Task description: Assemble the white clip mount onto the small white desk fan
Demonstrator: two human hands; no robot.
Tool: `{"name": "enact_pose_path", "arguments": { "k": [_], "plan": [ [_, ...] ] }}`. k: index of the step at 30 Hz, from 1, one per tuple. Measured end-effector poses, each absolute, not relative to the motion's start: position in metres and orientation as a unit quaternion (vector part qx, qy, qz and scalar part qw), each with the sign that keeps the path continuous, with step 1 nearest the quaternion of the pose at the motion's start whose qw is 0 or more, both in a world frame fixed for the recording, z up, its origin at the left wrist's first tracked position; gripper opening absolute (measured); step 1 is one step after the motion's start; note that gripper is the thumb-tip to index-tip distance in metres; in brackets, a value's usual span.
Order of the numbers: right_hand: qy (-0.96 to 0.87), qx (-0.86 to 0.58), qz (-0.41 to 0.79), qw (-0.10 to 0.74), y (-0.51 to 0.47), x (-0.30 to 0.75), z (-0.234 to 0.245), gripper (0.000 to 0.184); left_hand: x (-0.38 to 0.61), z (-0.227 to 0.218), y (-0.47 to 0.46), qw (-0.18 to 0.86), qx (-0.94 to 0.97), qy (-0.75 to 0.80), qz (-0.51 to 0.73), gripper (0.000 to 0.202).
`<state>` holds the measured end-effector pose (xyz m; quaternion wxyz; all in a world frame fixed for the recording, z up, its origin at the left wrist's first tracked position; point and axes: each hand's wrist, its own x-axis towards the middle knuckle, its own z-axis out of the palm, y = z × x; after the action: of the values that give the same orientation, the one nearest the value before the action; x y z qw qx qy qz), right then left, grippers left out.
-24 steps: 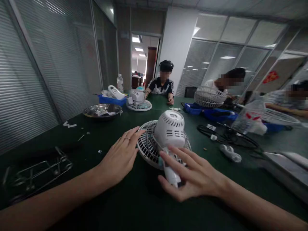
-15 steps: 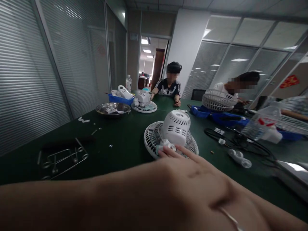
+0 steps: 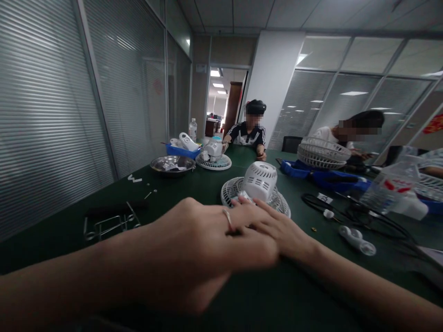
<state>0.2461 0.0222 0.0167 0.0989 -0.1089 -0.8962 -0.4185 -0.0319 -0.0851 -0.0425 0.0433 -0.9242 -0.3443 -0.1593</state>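
Note:
My left hand (image 3: 207, 235) reaches in from the left, slightly blurred. Its fingers are curled closed, and a thin ring shows on one. Whatever it may hold is hidden. It overlaps my right hand (image 3: 285, 230); whether they press together I cannot tell. The right hand's fingers stretch forward, partly covered by the left. Just past the fingertips is a white fan motor housing (image 3: 260, 181) with slotted vents, standing on a round white fan grille (image 3: 228, 191). The fingertips overlap the small white part at the housing's near side; contact is unclear.
Bent metal wire pieces (image 3: 110, 223) lie left, a steel bowl (image 3: 173, 166) behind them. Black cable (image 3: 367, 216), a white plastic piece (image 3: 357, 240) and a plastic bag (image 3: 389, 186) lie right. Blue trays (image 3: 335, 180) stand farther back. Two co-workers (image 3: 247, 133) sit across the green table.
My left hand has pulled back toward the left, uncovering more of my right hand and forearm. The view has shifted, so the fan appears farther right and smaller.

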Motion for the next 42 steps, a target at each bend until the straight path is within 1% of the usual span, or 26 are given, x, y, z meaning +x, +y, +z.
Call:
{"name": "enact_pose_path", "arguments": {
  "k": [1, 2, 3, 4, 6, 9, 11, 16, 20, 23, 28, 30, 34, 38, 42],
  "plan": [
    [-0.898, -0.108, -0.418, 0.090, 0.026, 0.250, 0.019, 0.054, -0.030, 0.011, -0.069, 0.037, -0.928, -0.345, -0.137, 0.041],
    [-0.898, -0.113, -0.417, 0.079, 0.030, 0.253, 0.021, 0.056, -0.028, 0.047, -0.055, 0.037, -0.917, -0.377, -0.124, 0.039],
    [-0.898, -0.120, -0.417, 0.069, 0.034, 0.257, 0.022, 0.056, -0.028, 0.066, -0.044, 0.047, -0.899, -0.413, -0.135, 0.036],
    [-0.897, -0.131, -0.417, 0.061, 0.038, 0.261, 0.024, 0.056, -0.029, 0.069, -0.034, 0.050, -0.880, -0.453, -0.133, 0.035],
    [-0.896, -0.149, -0.415, 0.051, 0.047, 0.270, 0.024, 0.052, -0.033, 0.046, -0.020, 0.028, -0.857, -0.502, -0.114, 0.040],
    [-0.899, -0.176, -0.398, 0.052, 0.065, 0.286, 0.019, 0.046, -0.037, 0.001, -0.008, -0.079, -0.839, -0.530, -0.093, 0.050],
    [-0.902, -0.201, -0.379, 0.046, 0.080, 0.298, 0.015, 0.043, -0.037, -0.010, -0.005, -0.118, -0.837, -0.524, -0.102, 0.054],
    [-0.900, -0.251, -0.352, 0.049, 0.124, 0.322, 0.011, 0.039, -0.037, 0.000, -0.005, -0.147, -0.831, -0.525, -0.108, 0.056],
    [-0.883, -0.302, -0.355, 0.053, 0.157, 0.323, 0.009, 0.034, -0.038, -0.001, -0.004, -0.162, -0.828, -0.527, -0.104, 0.056],
    [-0.865, -0.339, -0.366, 0.055, 0.182, 0.319, 0.003, 0.026, -0.037, -0.003, -0.003, -0.156, -0.828, -0.526, -0.111, 0.054],
    [-0.837, -0.398, -0.370, 0.057, 0.220, 0.317, -0.008, 0.021, -0.033, -0.001, -0.002, -0.131, -0.832, -0.524, -0.123, 0.052],
    [-0.825, -0.425, -0.368, 0.062, 0.232, 0.318, -0.010, 0.023, -0.031, 0.001, -0.002, -0.135, -0.828, -0.531, -0.117, 0.051],
    [-0.800, -0.476, -0.357, 0.070, 0.249, 0.320, -0.009, 0.035, -0.027, 0.006, -0.001, -0.128, -0.824, -0.542, -0.101, 0.049],
    [-0.782, -0.520, -0.336, 0.064, 0.256, 0.319, 0.001, 0.033, -0.025, 0.005, 0.001, -0.110, -0.828, -0.541, -0.100, 0.048],
    [-0.791, -0.531, -0.300, 0.044, 0.252, 0.306, 0.023, 0.031, -0.025, 0.001, 0.003, -0.109, -0.830, -0.539, -0.092, 0.048]
  ]
}}
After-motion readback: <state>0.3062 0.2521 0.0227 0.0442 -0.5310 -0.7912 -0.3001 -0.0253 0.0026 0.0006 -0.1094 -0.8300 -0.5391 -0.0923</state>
